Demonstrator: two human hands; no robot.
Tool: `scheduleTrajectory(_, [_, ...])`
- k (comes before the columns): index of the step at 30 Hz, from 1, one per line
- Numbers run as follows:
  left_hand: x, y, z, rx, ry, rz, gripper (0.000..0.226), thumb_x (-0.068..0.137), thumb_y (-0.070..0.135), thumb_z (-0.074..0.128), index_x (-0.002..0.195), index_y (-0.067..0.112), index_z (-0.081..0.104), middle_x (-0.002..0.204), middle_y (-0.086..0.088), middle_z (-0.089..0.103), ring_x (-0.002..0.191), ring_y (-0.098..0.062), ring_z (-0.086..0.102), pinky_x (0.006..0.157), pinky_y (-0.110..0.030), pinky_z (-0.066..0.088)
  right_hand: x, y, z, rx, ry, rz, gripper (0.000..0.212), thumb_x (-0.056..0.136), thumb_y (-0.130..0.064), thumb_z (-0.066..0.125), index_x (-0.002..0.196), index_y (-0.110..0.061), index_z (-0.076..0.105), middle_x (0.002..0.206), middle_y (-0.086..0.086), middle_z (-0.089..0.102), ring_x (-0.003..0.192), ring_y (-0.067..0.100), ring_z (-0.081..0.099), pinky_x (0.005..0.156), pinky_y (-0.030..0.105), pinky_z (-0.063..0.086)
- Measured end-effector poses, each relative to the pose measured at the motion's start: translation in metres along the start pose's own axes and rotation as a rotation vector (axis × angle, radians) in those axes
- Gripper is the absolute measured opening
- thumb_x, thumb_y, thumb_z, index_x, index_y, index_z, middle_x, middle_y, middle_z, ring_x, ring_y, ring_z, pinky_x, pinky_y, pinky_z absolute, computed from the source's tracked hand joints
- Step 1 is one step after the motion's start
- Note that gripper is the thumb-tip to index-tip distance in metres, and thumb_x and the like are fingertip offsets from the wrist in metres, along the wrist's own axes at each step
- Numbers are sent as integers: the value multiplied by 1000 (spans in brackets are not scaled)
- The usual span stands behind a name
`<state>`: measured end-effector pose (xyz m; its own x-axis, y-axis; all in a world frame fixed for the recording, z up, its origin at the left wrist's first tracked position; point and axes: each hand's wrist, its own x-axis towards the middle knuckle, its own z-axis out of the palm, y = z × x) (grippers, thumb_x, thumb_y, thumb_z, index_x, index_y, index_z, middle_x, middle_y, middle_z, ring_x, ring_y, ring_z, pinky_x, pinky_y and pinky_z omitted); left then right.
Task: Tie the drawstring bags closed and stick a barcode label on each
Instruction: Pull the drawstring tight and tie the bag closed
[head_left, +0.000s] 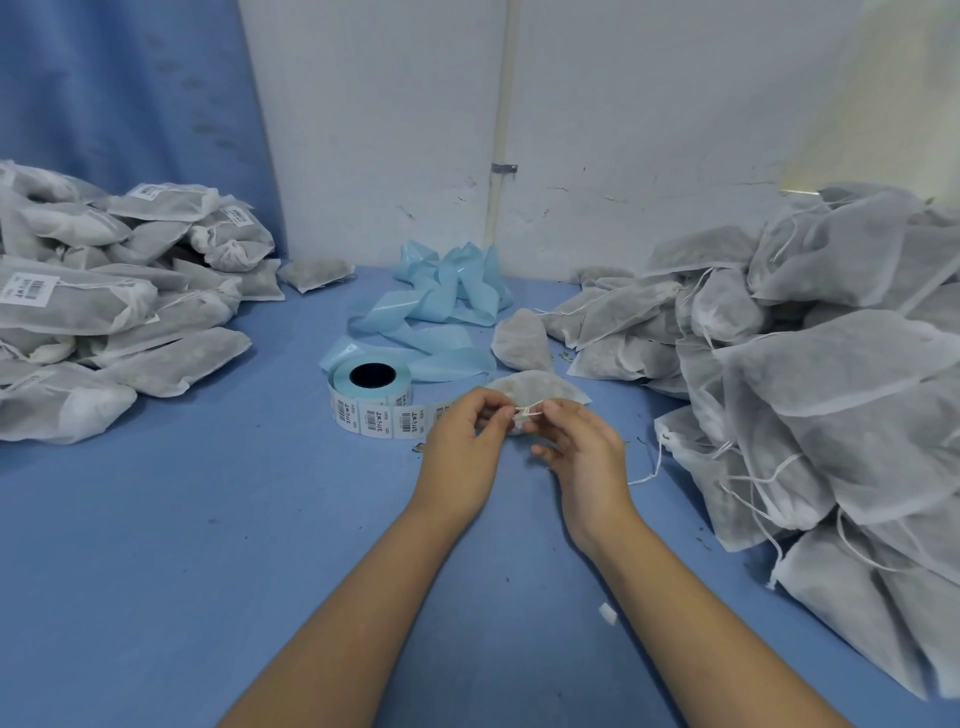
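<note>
A small grey drawstring bag (540, 388) lies on the blue table (218, 519) just beyond my hands. Its white drawstring (528, 412) is stretched between them at the bag's neck. My left hand (465, 441) pinches one end of the string with thumb and forefinger. My right hand (582, 447) pinches the other end. A roll of barcode labels (370, 397) stands to the left of my left hand, its strip of labels running toward that hand.
A heap of labelled, tied bags (104, 306) fills the left side. A larger heap of unlabelled bags (810, 374) with loose strings covers the right. Crumpled light-blue backing strip (441, 306) lies behind the roll. One bag (522, 340) sits behind the held one. White wall at the back.
</note>
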<state>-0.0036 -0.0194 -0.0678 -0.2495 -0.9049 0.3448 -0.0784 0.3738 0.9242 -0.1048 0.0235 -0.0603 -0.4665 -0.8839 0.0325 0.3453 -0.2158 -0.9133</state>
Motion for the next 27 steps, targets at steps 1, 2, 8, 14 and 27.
scheduleTrajectory(1, [0, 0, 0, 15, 11, -6, 9, 93, 6, 55, 92, 9, 63, 84, 6, 63, 73, 5, 55, 70, -4, 39, 0, 0, 0, 5, 18, -10, 12, 91, -4, 53, 82, -6, 60, 72, 4, 65, 65, 10, 61, 56, 18, 43])
scheduleTrajectory(2, [0, -1, 0, 23, 20, -14, 9, 93, 6, 55, 92, 10, 62, 85, 6, 62, 74, 4, 55, 69, -4, 39, 0, 0, 0, 21, 34, -15, 12, 91, -3, 54, 82, -7, 60, 72, 2, 64, 64, 9, 59, 56, 18, 42])
scheduleTrajectory(8, [2, -1, 1, 76, 30, -32, 9, 93, 7, 55, 94, 7, 64, 83, 6, 62, 73, 2, 54, 68, -3, 39, 1, -1, -2, 81, 34, 10, 10, 91, -6, 53, 85, -6, 60, 71, -1, 65, 62, 6, 60, 57, 18, 42])
scheduleTrajectory(14, [2, -1, 3, 99, 31, -58, 10, 93, 10, 56, 94, 8, 65, 81, 5, 63, 75, -4, 57, 65, -2, 38, 1, -2, -4, 126, 13, 29, 10, 91, -8, 53, 86, -9, 62, 71, -4, 68, 69, 5, 63, 66, 18, 42])
scheduleTrajectory(27, [-8, 0, 0, 603, -74, 347, 48, 75, -14, 48, 118, 6, 57, 108, -9, 54, 105, -25, 43, 83, -39, 42, -3, -9, -1, 528, -194, 235, 7, 71, -12, 61, 66, -8, 63, 67, 4, 59, 60, 13, 61, 59, 20, 54])
